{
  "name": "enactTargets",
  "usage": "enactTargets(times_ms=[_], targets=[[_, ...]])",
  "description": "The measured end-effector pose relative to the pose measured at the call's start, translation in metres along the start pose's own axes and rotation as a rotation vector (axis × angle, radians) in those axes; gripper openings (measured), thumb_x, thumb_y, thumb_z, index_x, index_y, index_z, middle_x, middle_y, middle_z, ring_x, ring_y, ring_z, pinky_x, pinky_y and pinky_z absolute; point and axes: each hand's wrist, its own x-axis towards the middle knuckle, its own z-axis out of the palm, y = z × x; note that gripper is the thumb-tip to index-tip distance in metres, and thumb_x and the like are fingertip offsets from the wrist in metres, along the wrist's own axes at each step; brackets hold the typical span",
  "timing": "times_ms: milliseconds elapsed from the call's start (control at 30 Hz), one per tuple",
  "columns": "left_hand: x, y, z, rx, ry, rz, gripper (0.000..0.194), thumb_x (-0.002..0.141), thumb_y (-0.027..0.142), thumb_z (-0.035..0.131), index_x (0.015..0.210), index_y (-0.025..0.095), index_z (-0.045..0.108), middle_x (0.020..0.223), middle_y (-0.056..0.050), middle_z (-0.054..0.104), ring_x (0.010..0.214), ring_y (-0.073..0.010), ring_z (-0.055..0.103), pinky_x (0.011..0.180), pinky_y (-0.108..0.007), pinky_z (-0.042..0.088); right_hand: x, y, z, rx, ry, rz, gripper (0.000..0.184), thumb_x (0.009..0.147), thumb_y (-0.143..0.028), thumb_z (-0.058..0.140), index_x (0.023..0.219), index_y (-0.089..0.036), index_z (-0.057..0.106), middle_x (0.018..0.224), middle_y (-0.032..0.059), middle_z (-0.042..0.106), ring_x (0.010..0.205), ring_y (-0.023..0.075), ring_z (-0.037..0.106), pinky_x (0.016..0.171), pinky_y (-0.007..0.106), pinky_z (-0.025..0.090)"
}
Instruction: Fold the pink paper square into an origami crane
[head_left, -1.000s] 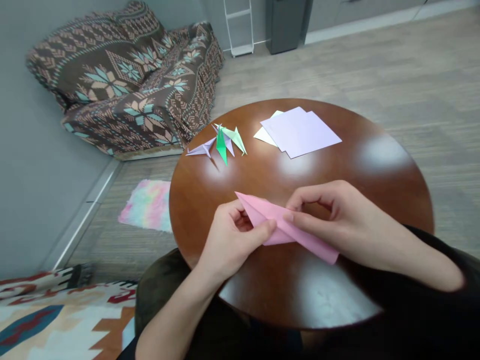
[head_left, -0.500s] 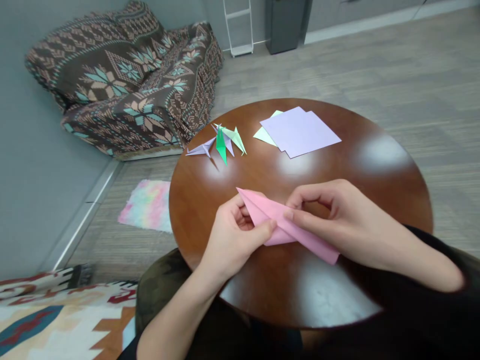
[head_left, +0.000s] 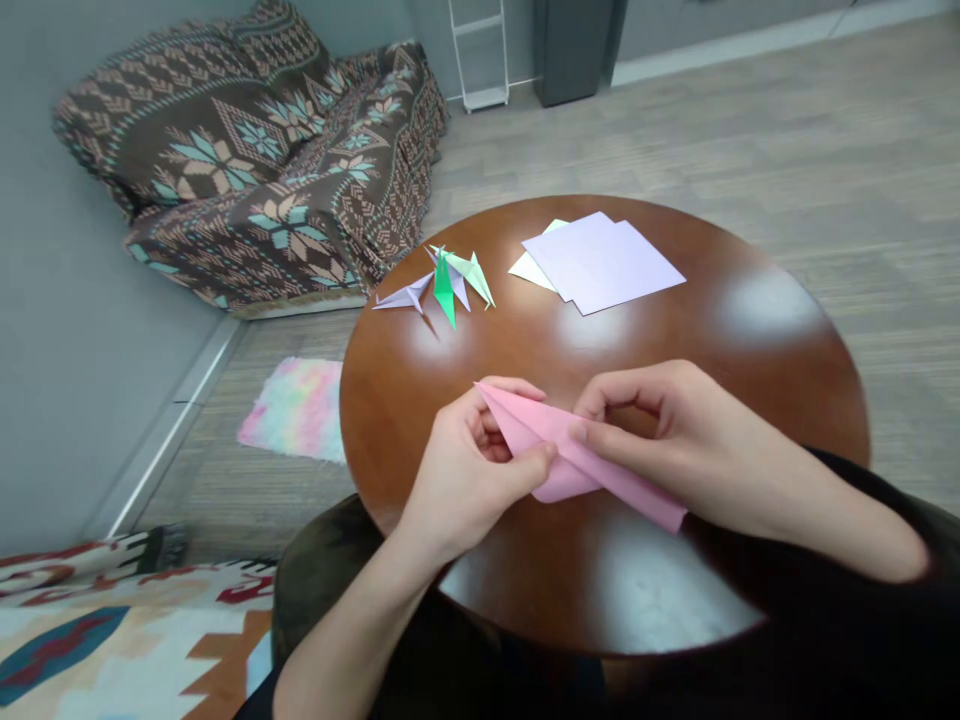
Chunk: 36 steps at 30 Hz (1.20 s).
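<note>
Looking across the room, I see a pattern-draped sofa in the far left corner. Nearer stands the round brown surface, with a fluffy pastel rug on the floor to its left. Toward the surface's far edge, lilac sheets overlap a pale green sheet. Over the near half, the left hand and the right hand both pinch one folded pink paper, thumbs on top, its sharp tip pointing away to the left. Smallest are the folded shapes, green, lilac and pale green, bunched at the far left.
</note>
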Motion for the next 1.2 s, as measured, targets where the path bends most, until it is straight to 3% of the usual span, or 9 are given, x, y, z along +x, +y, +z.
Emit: enactTargets(times_ms=[200,400,633,800,1000,1200], targets=[[-0.001,0.002,-0.002,0.006,-0.001,0.005,0.043,0.066,0.011,0.083,0.105,0.015,0.065,0.075,0.002,0.067,0.061,-0.0085,0.059,0.056,-0.015,0.050,0.001,-0.002,-0.001,0.038,-0.005,0.009,0.013,0.084,-0.026,0.066,0.075,-0.018,0.072,0.067,-0.0001,0.063,0.061,0.0139,0.051,0.052,0.026,0.035],[-0.007,0.005,0.000,-0.020,-0.007,0.005,0.046,0.064,0.010,0.085,0.105,0.016,0.064,0.077,0.001,0.068,0.063,-0.0090,0.060,0.057,-0.016,0.051,0.004,0.001,-0.004,0.038,-0.148,0.039,0.016,0.080,-0.024,0.068,0.066,-0.018,0.065,0.058,-0.0041,0.051,0.055,0.0106,0.042,0.048,0.025,0.028],[-0.007,0.006,0.001,-0.008,-0.048,-0.012,0.048,0.065,0.008,0.079,0.109,0.018,0.061,0.070,0.006,0.061,0.057,-0.0082,0.055,0.053,-0.017,0.047,0.003,0.006,-0.005,-0.024,-0.199,0.032,0.017,0.079,-0.021,0.064,0.063,-0.018,0.059,0.057,-0.0050,0.047,0.054,0.0099,0.040,0.047,0.026,0.026],[-0.001,0.006,-0.008,0.009,-0.021,0.032,0.052,0.064,0.005,0.079,0.112,0.018,0.061,0.065,0.007,0.062,0.052,-0.0060,0.052,0.050,-0.014,0.041,0.003,0.001,-0.006,-0.038,-0.214,0.071,0.015,0.076,-0.016,0.061,0.061,-0.019,0.057,0.056,-0.0052,0.046,0.054,0.0105,0.039,0.047,0.026,0.025],[0.006,0.000,-0.023,-0.016,-0.002,0.113,0.049,0.073,0.012,0.082,0.116,0.019,0.062,0.073,0.003,0.071,0.061,-0.0093,0.062,0.061,-0.017,0.050,0.004,0.000,-0.006,-0.046,-0.225,0.082,0.015,0.076,-0.016,0.061,0.062,-0.019,0.057,0.057,-0.0054,0.047,0.055,0.0111,0.040,0.049,0.026,0.027],[0.010,0.001,-0.034,-0.011,0.048,0.158,0.048,0.072,0.012,0.083,0.116,0.019,0.064,0.072,0.003,0.072,0.064,-0.0113,0.065,0.067,-0.020,0.052,0.004,0.001,-0.007,-0.073,-0.246,0.089,0.016,0.078,-0.018,0.061,0.063,-0.019,0.056,0.058,-0.0056,0.049,0.055,0.0111,0.041,0.050,0.027,0.028]])
